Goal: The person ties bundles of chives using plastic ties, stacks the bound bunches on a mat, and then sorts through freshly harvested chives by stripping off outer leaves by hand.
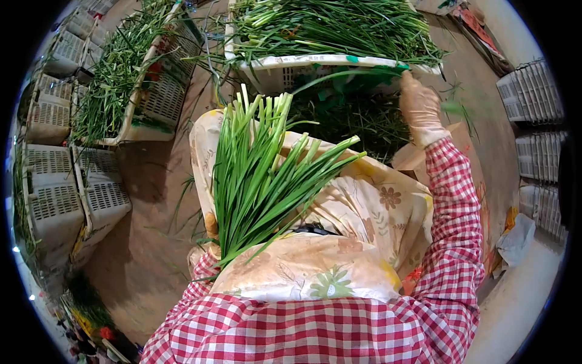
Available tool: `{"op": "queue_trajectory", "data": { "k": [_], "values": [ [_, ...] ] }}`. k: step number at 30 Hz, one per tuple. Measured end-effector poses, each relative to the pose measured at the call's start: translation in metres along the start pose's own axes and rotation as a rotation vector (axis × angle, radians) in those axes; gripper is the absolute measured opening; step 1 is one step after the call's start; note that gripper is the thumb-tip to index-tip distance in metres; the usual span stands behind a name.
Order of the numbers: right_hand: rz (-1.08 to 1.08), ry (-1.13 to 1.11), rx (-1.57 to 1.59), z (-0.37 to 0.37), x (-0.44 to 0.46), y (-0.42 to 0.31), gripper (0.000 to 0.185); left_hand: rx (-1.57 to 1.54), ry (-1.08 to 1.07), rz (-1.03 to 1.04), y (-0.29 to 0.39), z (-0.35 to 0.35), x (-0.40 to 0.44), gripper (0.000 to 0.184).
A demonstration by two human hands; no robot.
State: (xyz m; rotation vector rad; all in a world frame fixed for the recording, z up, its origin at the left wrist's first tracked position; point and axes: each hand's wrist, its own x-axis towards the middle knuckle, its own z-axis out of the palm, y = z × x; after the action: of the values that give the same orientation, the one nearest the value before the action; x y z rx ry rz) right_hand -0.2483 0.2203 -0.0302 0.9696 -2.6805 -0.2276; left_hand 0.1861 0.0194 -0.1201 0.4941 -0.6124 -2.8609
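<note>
A loose bundle of green stalks (260, 176) lies fanned across my lap, its pale cut ends pointing up and to the right. At the bundle's lower left, my left hand (210, 233) is closed on the leafy ends; most of its fingers are hidden. My right hand (419, 104), in a thin pale glove, reaches to the front rim of the crate (303, 60). Its fingers are pinched on a long green leaf (351, 71) that trails left below the rim. A patterned apron (382, 200) covers my lap.
The crate ahead is heaped with green stalks (327, 27). Another full crate (157, 91) stands at the left, beside stacked white crates (51, 182). More crates (530, 94) line the right wall. Loose leaves (357, 124) lie beneath the front crate. A plastic bag (516, 239) lies right.
</note>
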Motion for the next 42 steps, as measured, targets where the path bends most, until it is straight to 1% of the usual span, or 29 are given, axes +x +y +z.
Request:
{"op": "queue_trajectory", "data": {
  "k": [1,2,3,5,7,8,9,11,13,14,16,18,19,20,21,22,27,29,30,32,33,35,36,37,38,39,40,41,42],
  "values": [
    [0.152,-0.322,0.013,-0.010,-0.004,0.001,0.041,0.001,-0.006,0.009,0.000,0.001,0.001,0.079],
    [0.208,-0.470,0.089,-0.018,-0.011,-0.002,0.060,0.002,-0.011,0.017,0.001,0.002,0.003,0.079],
    [0.191,-0.625,0.216,-0.023,-0.020,-0.006,0.060,0.003,-0.020,0.028,0.002,0.003,0.004,0.079],
    [-0.060,-1.017,0.671,-0.030,-0.039,-0.011,0.062,-0.002,-0.027,0.044,0.002,0.003,0.008,0.080],
    [-0.190,-1.242,1.080,-0.036,-0.067,-0.028,0.067,0.004,-0.038,0.063,0.003,0.008,0.011,0.080],
    [-0.091,-1.212,1.220,-0.048,-0.079,-0.045,0.061,0.003,-0.042,0.071,0.003,0.010,0.013,0.080],
    [-0.078,-1.124,1.426,-0.039,-0.090,-0.053,0.059,0.000,-0.049,0.076,0.002,0.012,0.015,0.081],
    [-0.129,-0.698,1.553,-0.033,-0.092,-0.076,0.051,0.003,-0.065,0.098,0.001,0.014,0.019,0.081],
    [0.291,-0.706,1.986,-0.067,-0.085,-0.092,0.034,0.005,-0.096,0.119,0.002,0.017,0.025,0.082],
    [0.282,-0.700,1.988,-0.066,-0.082,-0.098,0.034,0.007,-0.112,0.136,0.003,0.019,0.031,0.082],
    [0.601,-0.515,2.139,-0.055,-0.076,-0.112,0.032,-0.001,-0.151,0.172,0.004,0.026,0.040,0.082],
    [0.579,-0.166,1.991,-0.061,-0.078,-0.113,0.032,-0.013,-0.184,0.204,0.004,0.033,0.047,0.083],
    [0.606,-0.128,2.073,-0.076,-0.079,-0.099,0.030,-0.019,-0.197,0.217,0.003,0.036,0.049,0.083],
    [0.535,-0.037,2.147,-0.073,-0.082,-0.083,0.028,-0.028,-0.208,0.229,0.002,0.038,0.051,0.083],
    [0.445,0.161,2.087,-0.076,-0.082,-0.072,0.028,-0.031,-0.216,0.238,0.002,0.041,0.051,0.084],
    [0.589,0.143,2.158,-0.083,-0.089,-0.060,0.029,-0.031,-0.221,0.243,0.001,0.043,0.051,0.084],
    [0.384,0.226,2.226,-0.063,-0.080,0.015,0.033,-0.030,-0.233,0.262,0.002,0.047,0.051,0.085],
    [0.486,0.625,2.332,-0.065,-0.061,0.025,0.035,-0.026,-0.244,0.271,0.004,0.049,0.052,0.086],
    [0.480,0.626,2.341,-0.069,-0.055,0.026,0.035,-0.020,-0.247,0.274,0.005,0.049,0.051,0.086],
    [0.505,0.813,1.938,-0.080,-0.045,0.029,0.037,-0.011,-0.252,0.276,0.006,0.051,0.050,0.087],
    [0.326,0.787,1.829,-0.077,-0.039,0.026,0.034,-0.012,-0.253,0.276,0.006,0.051,0.050,0.087],
    [0.063,0.231,1.894,-0.075,-0.039,0.015,0.035,-0.002,-0.253,0.277,0.006,0.052,0.051,0.088],
    [0.215,0.238,1.693,-0.096,-0.041,-0.036,0.031,-0.003,-0.255,0.279,0.006,0.051,0.051,0.088],
    [0.224,0.082,1.705,-0.102,-0.045,-0.063,0.023,0.001,-0.257,0.278,0.007,0.052,0.052,0.088],
    [0.231,-0.075,1.701,-0.109,-0.049,-0.090,0.032,0.001,-0.258,0.276,0.007,0.052,0.052,0.088],
    [0.080,-0.087,1.734,-0.110,-0.056,-0.107,0.048,0.005,-0.260,0.278,0.009,0.052,0.052,0.089],
    [0.022,-0.089,1.825,-0.111,-0.061,-0.124,0.059,0.005,-0.259,0.277,0.008,0.051,0.051,0.089],
    [-0.010,-0.063,1.779,-0.114,-0.065,-0.135,0.074,0.008,-0.258,0.277,0.010,0.051,0.051,0.089],
    [-0.011,-0.153,1.612,-0.125,-0.064,-0.139,0.094,0.016,-0.257,0.274,0.011,0.051,0.052,0.090]
  ]
}}
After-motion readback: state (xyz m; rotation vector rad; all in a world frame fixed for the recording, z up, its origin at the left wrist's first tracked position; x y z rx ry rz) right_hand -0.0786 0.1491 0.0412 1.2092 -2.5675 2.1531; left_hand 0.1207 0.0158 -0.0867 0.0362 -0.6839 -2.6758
